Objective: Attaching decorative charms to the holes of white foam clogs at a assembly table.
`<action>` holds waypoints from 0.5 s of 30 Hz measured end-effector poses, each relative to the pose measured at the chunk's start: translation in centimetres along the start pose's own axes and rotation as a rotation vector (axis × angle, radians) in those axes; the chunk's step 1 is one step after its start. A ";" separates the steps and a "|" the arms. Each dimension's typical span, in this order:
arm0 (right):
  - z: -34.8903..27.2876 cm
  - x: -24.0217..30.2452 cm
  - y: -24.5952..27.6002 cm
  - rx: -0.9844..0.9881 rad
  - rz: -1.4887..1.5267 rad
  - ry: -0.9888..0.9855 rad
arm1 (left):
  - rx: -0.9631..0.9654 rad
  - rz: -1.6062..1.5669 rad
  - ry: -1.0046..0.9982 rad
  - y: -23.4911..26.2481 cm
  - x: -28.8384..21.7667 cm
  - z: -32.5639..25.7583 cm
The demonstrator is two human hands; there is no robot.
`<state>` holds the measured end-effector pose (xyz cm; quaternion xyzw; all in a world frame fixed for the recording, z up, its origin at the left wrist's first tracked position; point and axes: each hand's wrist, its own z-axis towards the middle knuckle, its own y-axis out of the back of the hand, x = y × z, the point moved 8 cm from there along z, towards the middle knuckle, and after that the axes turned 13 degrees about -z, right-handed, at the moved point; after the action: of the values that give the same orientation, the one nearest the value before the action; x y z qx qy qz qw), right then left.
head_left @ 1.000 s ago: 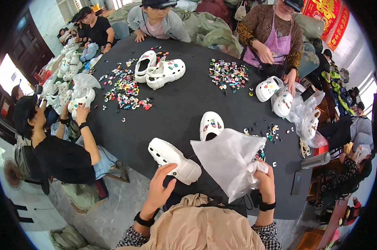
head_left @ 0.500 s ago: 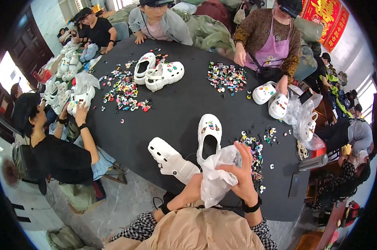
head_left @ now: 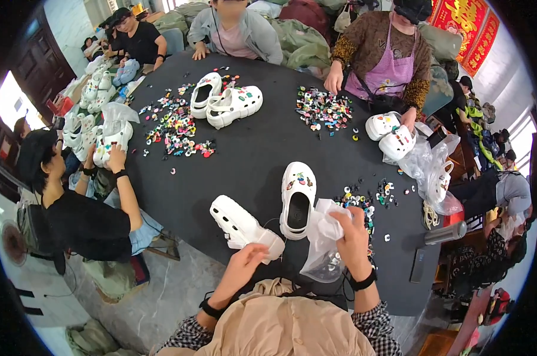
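Note:
In front of me a white clog (head_left: 297, 202) stands with its toe away from me, small coloured charms on its top. To its left a second white clog (head_left: 242, 225) lies on its side, heel toward me. My left hand (head_left: 248, 267) is just by that heel, fingers loosely stretched and nothing in them; whether they touch it I cannot tell. My right hand (head_left: 353, 237) grips a crumpled clear plastic bag (head_left: 322, 264) by its upper part, right of the standing clog. The bag hangs down; its contents, if any, are unclear.
The black table (head_left: 250, 160) carries several piles of loose charms (head_left: 325, 110). A decorated clog pair (head_left: 236, 107) stands farther off. Co-workers handle clogs at the left and far right. A metal bottle (head_left: 445, 232) and dark phone-like slab (head_left: 419, 264) lie near the right edge.
My hands have moved apart. The left let go of the bag and went left toward the clog's heel; the right drew the bag right. At far right, a co-worker's clog pair shifted.

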<state>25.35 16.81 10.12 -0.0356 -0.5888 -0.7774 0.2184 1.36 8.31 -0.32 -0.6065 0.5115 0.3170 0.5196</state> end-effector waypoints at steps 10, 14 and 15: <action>1.9 3.1 -11.9 0.075 -0.349 0.255 | -0.361 -0.307 0.249 5.1 9.2 -0.9; 0.9 2.9 -14.9 0.219 -0.324 0.293 | -0.390 -0.446 0.049 3.9 6.4 2.1; 0.8 2.6 -14.5 0.220 -0.330 0.289 | -0.384 -0.449 0.053 3.2 5.6 3.2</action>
<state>17.26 19.84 -1.91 0.1965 -0.6306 -0.7306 0.1730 0.29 9.89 -7.30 -0.7998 0.3083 0.2692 0.4391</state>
